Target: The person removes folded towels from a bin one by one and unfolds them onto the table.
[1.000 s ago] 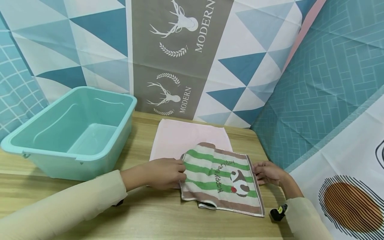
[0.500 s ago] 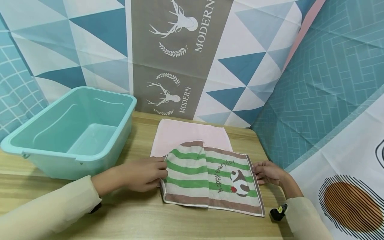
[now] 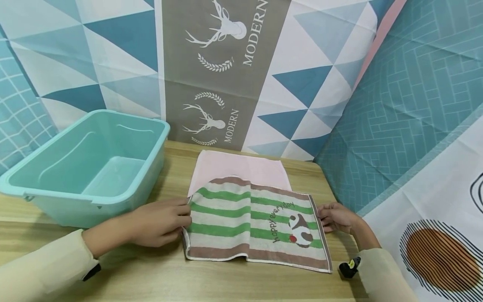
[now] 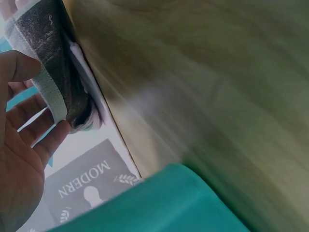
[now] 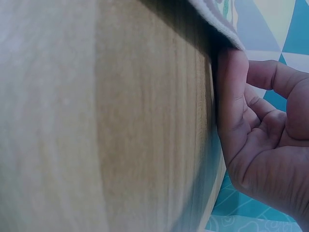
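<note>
A green, white and brown striped towel (image 3: 220, 214) with a panda and lettering lies across the front of a pink towel (image 3: 241, 167) on the table. My left hand (image 3: 160, 223) pinches its left edge, which is raised a little; in the left wrist view the thumb and fingers lie either side of the dark underside border of the striped towel (image 4: 63, 63). At the opposite edge, my right hand (image 3: 338, 217) holds the border with curled fingers. The right wrist view shows the white edge of the striped towel (image 5: 217, 21) meeting a fingertip.
A turquoise plastic tub (image 3: 151, 167) stands at the left, close to my left forearm, with nothing seen inside. Patterned cloth (image 3: 211, 75) hangs behind the table (image 3: 181, 281) and along the right side. Black wrist devices (image 3: 349, 268) sit at the cuffs.
My left hand has moved left, drawing the folded-over left part of the striped towel out so it spreads wider. The right hand has stayed at the right edge.
</note>
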The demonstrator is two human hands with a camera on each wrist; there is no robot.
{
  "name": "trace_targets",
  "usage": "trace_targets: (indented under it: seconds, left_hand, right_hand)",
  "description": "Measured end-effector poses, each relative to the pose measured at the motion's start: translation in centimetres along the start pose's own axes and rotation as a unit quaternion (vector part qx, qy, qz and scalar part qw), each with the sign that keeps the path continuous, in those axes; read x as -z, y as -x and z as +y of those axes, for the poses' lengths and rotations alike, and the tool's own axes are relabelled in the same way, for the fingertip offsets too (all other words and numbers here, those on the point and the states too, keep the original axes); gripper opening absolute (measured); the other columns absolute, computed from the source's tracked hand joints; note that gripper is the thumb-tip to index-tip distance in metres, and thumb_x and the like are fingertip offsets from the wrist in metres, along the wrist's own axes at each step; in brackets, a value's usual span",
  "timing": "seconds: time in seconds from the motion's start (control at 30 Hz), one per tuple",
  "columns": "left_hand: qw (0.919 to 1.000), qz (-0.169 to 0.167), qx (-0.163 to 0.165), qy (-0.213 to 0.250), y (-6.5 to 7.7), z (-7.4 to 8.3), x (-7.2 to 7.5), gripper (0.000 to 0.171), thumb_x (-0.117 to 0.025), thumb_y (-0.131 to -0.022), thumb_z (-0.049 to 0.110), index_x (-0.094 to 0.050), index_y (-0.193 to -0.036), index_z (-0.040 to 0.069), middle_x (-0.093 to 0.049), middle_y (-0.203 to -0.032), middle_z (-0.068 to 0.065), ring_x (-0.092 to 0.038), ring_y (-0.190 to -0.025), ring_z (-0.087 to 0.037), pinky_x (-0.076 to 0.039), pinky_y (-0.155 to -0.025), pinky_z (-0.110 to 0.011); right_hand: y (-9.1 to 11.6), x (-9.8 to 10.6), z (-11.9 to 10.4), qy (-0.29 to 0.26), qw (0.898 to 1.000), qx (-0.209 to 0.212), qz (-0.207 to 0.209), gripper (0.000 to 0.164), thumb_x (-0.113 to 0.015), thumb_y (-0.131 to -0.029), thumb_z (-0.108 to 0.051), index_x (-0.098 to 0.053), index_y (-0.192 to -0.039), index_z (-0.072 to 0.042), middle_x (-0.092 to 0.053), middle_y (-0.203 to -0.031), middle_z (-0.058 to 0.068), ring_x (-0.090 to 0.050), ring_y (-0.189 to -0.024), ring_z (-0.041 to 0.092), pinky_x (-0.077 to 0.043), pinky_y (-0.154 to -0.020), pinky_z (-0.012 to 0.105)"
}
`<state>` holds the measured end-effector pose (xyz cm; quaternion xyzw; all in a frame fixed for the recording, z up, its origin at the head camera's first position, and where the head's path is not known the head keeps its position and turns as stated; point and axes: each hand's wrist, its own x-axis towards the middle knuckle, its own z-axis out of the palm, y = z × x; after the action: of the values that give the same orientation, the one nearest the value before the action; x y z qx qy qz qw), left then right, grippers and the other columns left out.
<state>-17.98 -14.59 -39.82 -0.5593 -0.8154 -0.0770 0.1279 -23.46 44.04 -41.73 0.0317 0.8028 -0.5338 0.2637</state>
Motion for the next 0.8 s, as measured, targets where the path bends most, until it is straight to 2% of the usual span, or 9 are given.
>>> trace_targets:
  seconds: [0.13, 0.23, 0.3, 0.37, 0.47, 0.67, 0.8]
  left_hand:
    - [0.9997, 0.022, -0.006, 0.001, 0.9, 0.1, 0.2, 0.018, -0.067, -0.085, 0.010, -0.057, -0.087, 0.025, -0.050, -0.092, 0.013, -0.048, -0.091, -0.010, -0.051, -0.089, -0.036]
    - [0.9994, 0.032, -0.008, 0.004, 1.5, 0.2, 0.3, 0.020, -0.069, -0.084, 0.009, -0.057, -0.087, 0.025, -0.051, -0.093, 0.013, -0.048, -0.092, -0.010, -0.051, -0.090, -0.037]
    - [0.9995, 0.031, -0.005, 0.002, 1.8, 0.4, 0.3, 0.020, -0.070, -0.084, 0.009, -0.058, -0.088, 0.024, -0.052, -0.094, 0.013, -0.048, -0.092, -0.009, -0.050, -0.084, -0.034]
    - [0.9997, 0.025, 0.002, 0.001, 1.9, 0.5, 0.3, 0.019, -0.071, -0.085, 0.009, -0.059, -0.090, 0.024, -0.052, -0.095, 0.012, -0.048, -0.092, -0.009, -0.049, -0.078, -0.031]
    - [0.9998, 0.009, 0.018, 0.002, 2.1, 0.8, 0.2, 0.018, -0.071, -0.085, 0.009, -0.061, -0.090, 0.023, -0.052, -0.093, 0.012, -0.048, -0.091, -0.009, -0.048, -0.076, -0.031]
    - [0.9969, -0.040, 0.063, 0.023, 2.6, 1.0, 0.0, 0.015, -0.070, -0.092, 0.011, -0.063, -0.091, 0.025, -0.050, -0.089, 0.013, -0.046, -0.085, -0.007, -0.046, -0.072, -0.029]
    - [0.9946, -0.048, 0.085, 0.035, 2.6, 0.9, 0.1, 0.020, -0.072, -0.089, 0.008, -0.063, -0.090, 0.025, -0.050, -0.090, 0.013, -0.047, -0.084, -0.008, -0.046, -0.071, -0.030]
  right_hand:
    - [0.0, -0.1, -0.1, 0.001, 1.000, -0.003, 0.007, 0.020, -0.052, -0.103, -0.008, -0.063, -0.114, 0.004, -0.068, -0.094, 0.008, -0.068, -0.080, 0.019, -0.062, -0.073, 0.038]
    - [0.0, -0.1, -0.1, 0.004, 1.000, 0.001, 0.006, 0.022, -0.051, -0.103, -0.008, -0.062, -0.117, 0.006, -0.070, -0.095, 0.009, -0.069, -0.081, 0.019, -0.062, -0.073, 0.038]
    - [0.0, -0.1, 0.0, 0.003, 1.000, 0.000, 0.006, 0.023, -0.051, -0.103, -0.007, -0.062, -0.119, 0.006, -0.070, -0.095, 0.009, -0.069, -0.081, 0.019, -0.062, -0.073, 0.038]
    - [0.0, -0.1, 0.0, 0.005, 1.000, 0.001, 0.004, 0.025, -0.051, -0.104, -0.008, -0.062, -0.121, 0.007, -0.071, -0.095, 0.009, -0.069, -0.082, 0.019, -0.062, -0.074, 0.038]
    - [0.1, -0.1, 0.0, 0.009, 1.000, 0.006, 0.004, 0.028, -0.051, -0.104, -0.008, -0.060, -0.125, 0.009, -0.071, -0.095, 0.009, -0.069, -0.081, 0.019, -0.062, -0.073, 0.037]
    - [0.3, -0.3, -0.2, 0.015, 1.000, 0.003, 0.018, 0.032, -0.052, -0.104, -0.008, -0.057, -0.128, 0.011, -0.069, -0.093, 0.008, -0.068, -0.079, 0.018, -0.061, -0.072, 0.036]
    - [0.4, -0.4, -0.4, 0.019, 1.000, 0.007, 0.016, 0.035, -0.052, -0.104, -0.009, -0.054, -0.130, 0.014, -0.069, -0.093, 0.009, -0.068, -0.078, 0.018, -0.061, -0.071, 0.036]
